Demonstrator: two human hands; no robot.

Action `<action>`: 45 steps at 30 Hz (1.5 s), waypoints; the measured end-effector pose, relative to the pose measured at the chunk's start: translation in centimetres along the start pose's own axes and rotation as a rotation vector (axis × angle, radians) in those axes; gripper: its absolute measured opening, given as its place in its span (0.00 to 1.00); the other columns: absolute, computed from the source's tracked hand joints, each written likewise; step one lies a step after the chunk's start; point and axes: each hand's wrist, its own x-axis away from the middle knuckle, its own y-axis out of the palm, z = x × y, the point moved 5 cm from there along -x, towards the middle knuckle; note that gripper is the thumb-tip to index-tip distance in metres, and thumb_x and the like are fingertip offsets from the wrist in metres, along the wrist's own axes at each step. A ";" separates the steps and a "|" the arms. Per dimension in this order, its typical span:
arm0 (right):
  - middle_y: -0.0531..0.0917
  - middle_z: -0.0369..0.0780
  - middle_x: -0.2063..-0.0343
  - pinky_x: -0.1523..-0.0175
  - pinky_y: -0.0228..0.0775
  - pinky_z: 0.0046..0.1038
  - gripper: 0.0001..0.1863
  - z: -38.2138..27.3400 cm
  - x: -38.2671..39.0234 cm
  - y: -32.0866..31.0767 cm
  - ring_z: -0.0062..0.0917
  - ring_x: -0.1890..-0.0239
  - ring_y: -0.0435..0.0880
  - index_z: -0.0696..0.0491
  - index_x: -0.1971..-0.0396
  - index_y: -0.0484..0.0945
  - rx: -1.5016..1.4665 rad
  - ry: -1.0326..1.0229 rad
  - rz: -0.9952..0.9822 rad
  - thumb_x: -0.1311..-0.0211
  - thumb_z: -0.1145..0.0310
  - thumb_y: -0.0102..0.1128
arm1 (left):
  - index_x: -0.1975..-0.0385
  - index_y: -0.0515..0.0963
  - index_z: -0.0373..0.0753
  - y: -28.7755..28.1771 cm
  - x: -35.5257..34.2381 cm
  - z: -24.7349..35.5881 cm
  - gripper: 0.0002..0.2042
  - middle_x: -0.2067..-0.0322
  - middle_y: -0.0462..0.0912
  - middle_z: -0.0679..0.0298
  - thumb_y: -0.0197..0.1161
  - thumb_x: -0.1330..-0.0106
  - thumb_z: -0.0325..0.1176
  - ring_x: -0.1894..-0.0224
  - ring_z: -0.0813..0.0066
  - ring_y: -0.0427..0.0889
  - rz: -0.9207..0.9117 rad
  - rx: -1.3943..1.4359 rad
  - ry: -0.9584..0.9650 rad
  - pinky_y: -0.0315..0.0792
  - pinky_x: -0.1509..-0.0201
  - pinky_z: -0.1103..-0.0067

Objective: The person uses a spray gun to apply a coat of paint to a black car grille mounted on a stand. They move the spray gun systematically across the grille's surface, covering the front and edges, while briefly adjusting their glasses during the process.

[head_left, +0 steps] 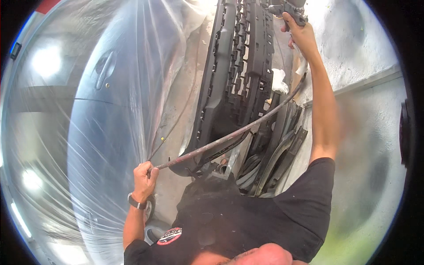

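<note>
My right hand (301, 36) is raised at the far right, its fingers wrapped round the grip of a dark spray gun (289, 10). From there a worn, reddish-grey hose (225, 138) sags across in front of me to my left hand (144, 179), which is closed round it. A thinner stretch of hose runs from that hand away along the floor. Below the hose stands a long black car bumper (211, 99) with slotted openings. The front of the gun is partly cut off by the picture's upper edge.
A pale blue car (104, 145) under clear plastic sheeting (141, 75) fills the left side. Dark trim strips (278, 150) lean by the right wall (362, 48), with a crumpled white piece (279, 81) near them. Concrete floor (170, 190) shows between car and bumper.
</note>
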 end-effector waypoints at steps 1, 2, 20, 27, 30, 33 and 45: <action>0.81 0.35 0.80 0.83 0.64 0.22 0.23 -0.5 0.5 0.2 0.17 0.88 0.72 0.55 0.65 0.83 0.008 0.010 -0.004 0.34 0.46 0.63 | 0.84 0.65 0.35 -0.2 0.3 -0.3 0.23 0.84 0.62 0.58 0.66 0.38 0.45 0.80 0.60 0.62 -0.003 -0.015 -0.002 0.57 0.71 0.68; 0.80 0.34 0.80 0.82 0.64 0.22 0.23 -2.1 1.4 -1.5 0.17 0.88 0.72 0.55 0.65 0.83 0.066 0.012 0.017 0.34 0.46 0.63 | 0.84 0.65 0.35 1.0 -0.5 -0.8 0.23 0.85 0.63 0.58 0.67 0.38 0.45 0.80 0.60 0.62 -0.020 0.016 0.025 0.57 0.71 0.68; 0.78 0.32 0.77 0.83 0.63 0.22 0.18 -15.0 23.3 4.2 0.15 0.86 0.71 0.57 0.68 0.79 0.311 0.181 -0.377 0.31 0.54 0.61 | 0.83 0.68 0.38 0.8 1.6 -5.1 0.22 0.84 0.67 0.62 0.74 0.45 0.47 0.78 0.63 0.66 -0.166 0.138 0.340 0.58 0.67 0.70; 0.79 0.34 0.79 0.84 0.63 0.21 0.21 -14.7 20.5 7.9 0.15 0.87 0.71 0.57 0.63 0.79 0.358 0.187 -0.472 0.32 0.51 0.62 | 0.83 0.68 0.38 -0.2 0.7 -5.9 0.23 0.84 0.67 0.62 0.74 0.46 0.48 0.79 0.62 0.66 -0.104 0.099 0.271 0.59 0.67 0.70; 0.79 0.34 0.79 0.85 0.63 0.20 0.21 -14.6 20.4 8.6 0.16 0.88 0.72 0.57 0.63 0.79 0.325 0.265 -0.706 0.32 0.50 0.62 | 0.84 0.68 0.38 -0.8 0.1 -4.6 0.24 0.84 0.67 0.61 0.74 0.46 0.48 0.79 0.62 0.66 -0.114 0.097 0.263 0.58 0.67 0.70; 0.78 0.33 0.80 0.86 0.65 0.21 0.22 -14.0 18.9 9.4 0.16 0.89 0.71 0.57 0.61 0.79 0.241 0.289 -0.872 0.32 0.49 0.62 | 0.84 0.68 0.38 -0.9 -1.1 -2.5 0.24 0.84 0.67 0.61 0.74 0.46 0.48 0.79 0.63 0.65 -0.129 0.098 0.263 0.58 0.67 0.71; 0.79 0.35 0.81 0.86 0.63 0.25 0.27 -7.3 -6.2 7.7 0.19 0.91 0.71 0.58 0.65 0.79 0.371 0.080 -0.435 0.33 0.43 0.61 | 0.85 0.66 0.37 -0.2 -5.8 2.9 0.26 0.85 0.65 0.61 0.70 0.40 0.51 0.81 0.64 0.62 -0.028 0.139 0.072 0.55 0.70 0.71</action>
